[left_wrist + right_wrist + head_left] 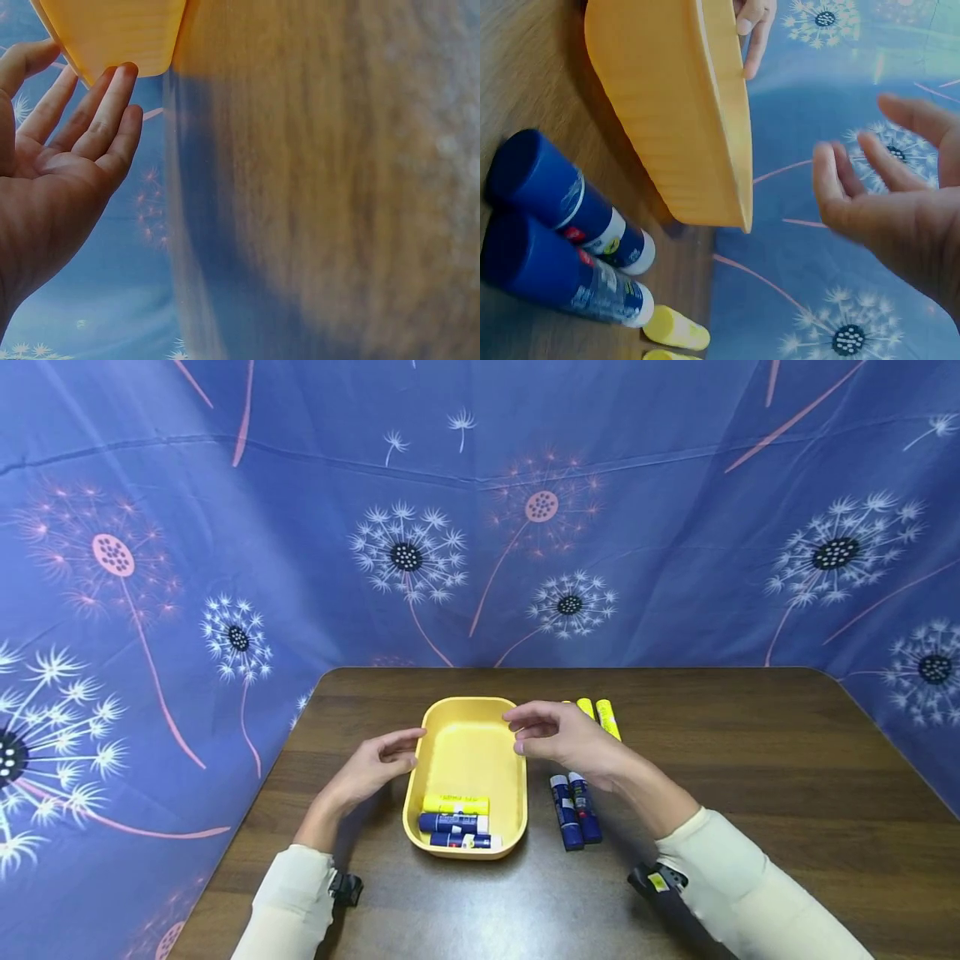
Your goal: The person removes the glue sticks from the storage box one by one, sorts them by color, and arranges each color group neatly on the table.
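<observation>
A yellow tray (468,768) lies lengthwise on the table. In its near end are a yellow glue stick (456,805) and two blue glue sticks (453,823) with white ends. My left hand (372,770) is at the tray's left side, fingers loosely bent and fingertips against or very near the rim. Above the right rim hovers my right hand (567,741), apart from the tray in the right wrist view, with nothing between thumb and fingers. Two more blue glue sticks (562,262) lie on the table right of the tray. Beyond them are yellow glue sticks (608,718), partly hidden by the right hand.
The brown wooden table (750,760) ends at a blue cloth (480,585) with dandelion prints, hanging behind and at the sides. Dark wrist devices (347,888) sit at both sleeves.
</observation>
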The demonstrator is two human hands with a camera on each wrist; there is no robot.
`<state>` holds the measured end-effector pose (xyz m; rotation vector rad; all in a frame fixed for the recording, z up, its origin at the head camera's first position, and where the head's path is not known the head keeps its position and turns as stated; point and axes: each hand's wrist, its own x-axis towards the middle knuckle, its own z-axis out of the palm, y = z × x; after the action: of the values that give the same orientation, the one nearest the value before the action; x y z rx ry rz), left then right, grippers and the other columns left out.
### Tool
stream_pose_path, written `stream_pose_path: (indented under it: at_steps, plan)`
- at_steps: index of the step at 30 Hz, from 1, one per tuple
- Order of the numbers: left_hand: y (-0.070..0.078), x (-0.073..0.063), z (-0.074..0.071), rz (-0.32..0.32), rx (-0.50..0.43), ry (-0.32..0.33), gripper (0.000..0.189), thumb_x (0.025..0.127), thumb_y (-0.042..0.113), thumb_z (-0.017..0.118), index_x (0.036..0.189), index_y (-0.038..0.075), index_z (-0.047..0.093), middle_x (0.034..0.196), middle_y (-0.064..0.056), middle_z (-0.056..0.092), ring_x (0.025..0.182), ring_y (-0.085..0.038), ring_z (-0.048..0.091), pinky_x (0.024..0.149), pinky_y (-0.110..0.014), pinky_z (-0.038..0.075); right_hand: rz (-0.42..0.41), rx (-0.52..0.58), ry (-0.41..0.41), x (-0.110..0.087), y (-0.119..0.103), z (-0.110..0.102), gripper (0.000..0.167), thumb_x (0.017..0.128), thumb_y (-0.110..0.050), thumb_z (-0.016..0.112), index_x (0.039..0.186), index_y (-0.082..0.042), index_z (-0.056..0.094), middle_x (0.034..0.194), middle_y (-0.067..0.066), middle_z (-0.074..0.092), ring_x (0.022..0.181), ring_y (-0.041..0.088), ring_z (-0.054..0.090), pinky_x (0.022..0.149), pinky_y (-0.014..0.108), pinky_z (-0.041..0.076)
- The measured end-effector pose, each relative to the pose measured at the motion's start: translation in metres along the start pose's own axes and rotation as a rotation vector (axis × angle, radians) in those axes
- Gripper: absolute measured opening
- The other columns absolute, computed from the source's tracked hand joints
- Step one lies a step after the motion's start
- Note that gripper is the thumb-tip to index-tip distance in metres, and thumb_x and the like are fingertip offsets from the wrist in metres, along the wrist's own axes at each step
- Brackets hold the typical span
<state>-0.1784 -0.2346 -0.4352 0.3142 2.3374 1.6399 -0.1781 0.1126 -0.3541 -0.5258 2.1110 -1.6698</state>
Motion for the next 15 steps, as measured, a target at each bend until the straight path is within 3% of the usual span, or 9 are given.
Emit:
stream_pose_path:
  at_steps: [6,15]
  plan:
    - [-0.002,0.002,0.0,0.001,0.002,-0.004,0.053,0.101,0.007,0.063,0.152,0.005,0.05,0.153,-0.024,0.053,0.135,-0.04,0.059,0.104,-0.03,0.056,0.03,0.026,-0.187,0.018,0.0,0.008,0.051,0.091,0.001,0.073,0.14,-0.001,0.059,0.13,0.018,0.065,0.117,0.023,0.064,0.098,0.03,0.059]
    - [-0.003,0.003,0.0,-0.002,0.0,0.005,0.052,0.101,0.007,0.063,0.152,0.005,0.051,0.152,-0.024,0.054,0.134,-0.04,0.06,0.107,-0.037,0.055,0.017,0.032,-0.378,0.043,0.015,0.023,0.057,0.091,0.004,0.071,0.145,0.002,0.053,0.137,0.034,0.055,0.131,0.05,0.054,0.104,0.03,0.055]
